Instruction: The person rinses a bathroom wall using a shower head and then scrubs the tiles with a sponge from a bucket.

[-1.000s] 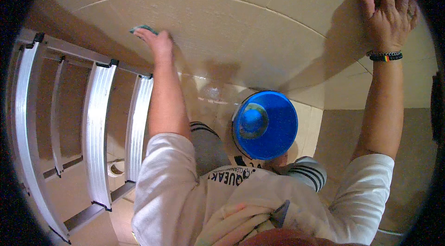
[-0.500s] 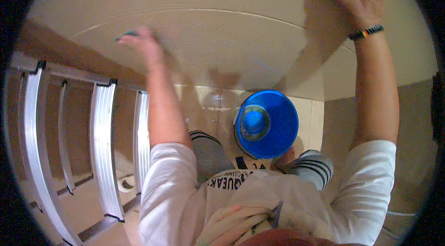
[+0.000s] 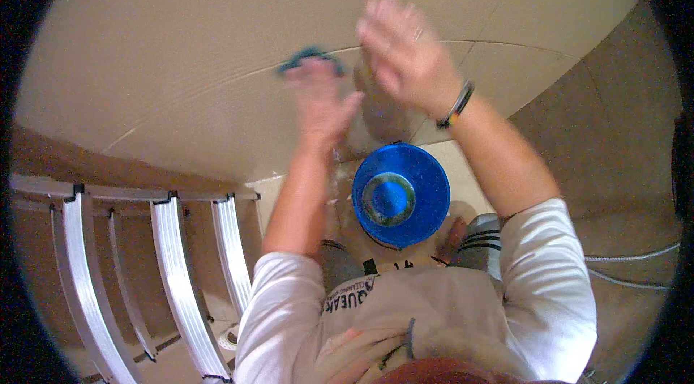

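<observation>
the left hand (image 3: pixel 322 102) grasps a dark green scrubbing pad (image 3: pixel 309 54) against a beige tiled wall (image 3: pixel 217 22), at its curved seam line. the right hand (image 3: pixel 406 55), blurred and just beside it, is released with fingers extended; whether it touches the wall cannot be told. below, a round blue plastic bucket (image 3: pixel 428 192) stands on the pale tiled floor (image 3: pixel 463 167), near its wall-side edge, just ahead of 2 grey, black-striped trouser legs (image 3: pixel 481 239).

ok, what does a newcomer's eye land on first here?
Probably the bright blue bucket, near the picture's centre. Next, the shiny metal ladder at lower left. Then the left hand with a dark green pad at the beige wall, right hand beside it.
</observation>
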The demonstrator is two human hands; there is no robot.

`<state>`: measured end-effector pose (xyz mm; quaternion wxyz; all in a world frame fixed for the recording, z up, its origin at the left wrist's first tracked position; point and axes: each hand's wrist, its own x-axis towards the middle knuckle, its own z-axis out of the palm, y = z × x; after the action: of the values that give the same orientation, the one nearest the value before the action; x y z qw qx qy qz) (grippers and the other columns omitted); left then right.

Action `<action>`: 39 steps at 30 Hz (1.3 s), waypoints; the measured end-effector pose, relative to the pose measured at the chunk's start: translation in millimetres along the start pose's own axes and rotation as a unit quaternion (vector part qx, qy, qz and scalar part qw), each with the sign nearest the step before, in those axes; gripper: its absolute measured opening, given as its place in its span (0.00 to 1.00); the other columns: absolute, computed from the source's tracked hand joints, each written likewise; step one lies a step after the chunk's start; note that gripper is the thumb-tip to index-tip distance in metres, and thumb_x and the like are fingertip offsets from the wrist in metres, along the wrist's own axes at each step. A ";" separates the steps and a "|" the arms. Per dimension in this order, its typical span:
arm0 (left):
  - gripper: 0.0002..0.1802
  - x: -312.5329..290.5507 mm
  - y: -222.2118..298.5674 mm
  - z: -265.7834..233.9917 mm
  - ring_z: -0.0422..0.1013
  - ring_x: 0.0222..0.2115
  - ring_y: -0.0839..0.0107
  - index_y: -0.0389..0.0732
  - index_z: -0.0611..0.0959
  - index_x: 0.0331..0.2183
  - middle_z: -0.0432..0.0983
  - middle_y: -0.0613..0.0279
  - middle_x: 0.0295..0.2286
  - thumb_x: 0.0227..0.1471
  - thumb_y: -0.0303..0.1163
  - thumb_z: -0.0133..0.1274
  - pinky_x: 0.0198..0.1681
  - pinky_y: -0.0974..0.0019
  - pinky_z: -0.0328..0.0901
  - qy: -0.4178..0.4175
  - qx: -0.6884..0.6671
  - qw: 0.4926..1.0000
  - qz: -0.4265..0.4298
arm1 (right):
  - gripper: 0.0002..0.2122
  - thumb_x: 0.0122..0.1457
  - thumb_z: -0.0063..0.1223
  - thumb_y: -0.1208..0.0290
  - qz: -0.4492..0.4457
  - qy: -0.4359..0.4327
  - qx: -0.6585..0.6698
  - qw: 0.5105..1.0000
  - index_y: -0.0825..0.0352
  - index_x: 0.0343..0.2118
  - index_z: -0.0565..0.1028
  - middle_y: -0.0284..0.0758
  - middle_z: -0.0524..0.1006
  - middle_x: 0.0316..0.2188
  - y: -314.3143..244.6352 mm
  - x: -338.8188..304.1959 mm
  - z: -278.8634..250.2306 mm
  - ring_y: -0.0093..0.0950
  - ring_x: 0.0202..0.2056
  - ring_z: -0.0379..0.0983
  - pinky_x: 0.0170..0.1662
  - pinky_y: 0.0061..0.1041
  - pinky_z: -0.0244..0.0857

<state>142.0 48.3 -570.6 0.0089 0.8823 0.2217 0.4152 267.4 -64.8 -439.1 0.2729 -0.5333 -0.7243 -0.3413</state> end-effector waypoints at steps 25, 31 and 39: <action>0.32 -37.1 -74.7 -125.6 0.45 0.50 0.53 0.43 0.62 0.45 0.49 0.51 0.48 0.34 0.31 0.51 0.51 0.50 0.40 -0.249 0.232 0.940 0.010 | 0.32 0.44 0.42 0.53 -0.048 -0.155 0.158 0.974 0.68 0.49 0.52 0.35 0.49 0.52 -79.6 19.9 131.8 0.28 0.54 0.41 0.54 0.27 0.38; 0.27 -121.5 -130.7 -240.0 0.55 0.45 0.56 0.42 0.66 0.43 0.57 0.51 0.44 0.35 0.28 0.51 0.46 0.58 0.52 -0.176 0.282 0.934 -0.129 | 0.32 0.42 0.48 0.58 0.135 -0.208 -0.014 0.969 0.63 0.50 0.51 0.38 0.51 0.51 33.2 -96.9 69.1 0.35 0.52 0.47 0.52 0.31 0.44; 0.38 -176.5 -169.9 -263.5 0.56 0.43 0.50 0.43 0.55 0.49 0.56 0.46 0.44 0.37 0.46 0.49 0.44 0.59 0.54 -0.219 0.308 0.810 -0.448 | 0.40 0.41 0.46 0.48 0.136 -0.183 -0.021 0.973 0.65 0.53 0.42 0.44 0.39 0.54 6.1 -63.8 90.6 0.42 0.55 0.30 0.54 0.38 0.25</action>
<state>-215.6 86.8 -560.6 -0.0300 0.7088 0.7012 0.0709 288.4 -29.8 -542.3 0.1678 -0.6861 -0.6752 -0.2128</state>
